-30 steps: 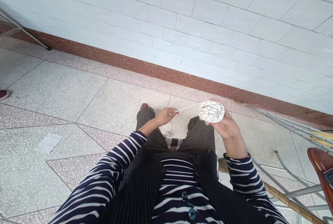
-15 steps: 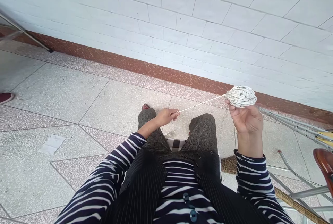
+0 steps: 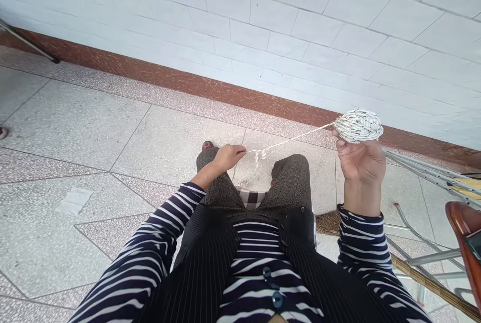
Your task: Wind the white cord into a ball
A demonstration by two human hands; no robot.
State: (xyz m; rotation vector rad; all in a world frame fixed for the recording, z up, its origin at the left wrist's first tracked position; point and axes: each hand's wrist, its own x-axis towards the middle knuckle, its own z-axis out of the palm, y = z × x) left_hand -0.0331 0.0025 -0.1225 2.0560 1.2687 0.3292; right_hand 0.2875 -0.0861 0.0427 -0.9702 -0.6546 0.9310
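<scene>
Out to the right, my right hand (image 3: 361, 160) is closed around the underside of a ball of white cord (image 3: 358, 126) with dark flecks. A single strand (image 3: 296, 137) runs from the ball down to the left. My left hand (image 3: 230, 156) pinches that strand between thumb and fingertips, above my left knee. Close to the left fingertips, the strand has small twisted kinks (image 3: 260, 155), one of them hanging down. Between the hands the rest of the strand is stretched nearly straight.
A tiled white wall (image 3: 248, 57) with a red-brown base strip rises in front. White paper (image 3: 74, 201) lies on the floor to the left. At right are a broom (image 3: 327, 223), folded metal legs (image 3: 417, 168) and a brown wooden piece (image 3: 460, 223).
Twisted kinks have appeared in the strand beside my left hand. My right hand and the ball sit slightly higher and farther right; my left hand is slightly farther left.
</scene>
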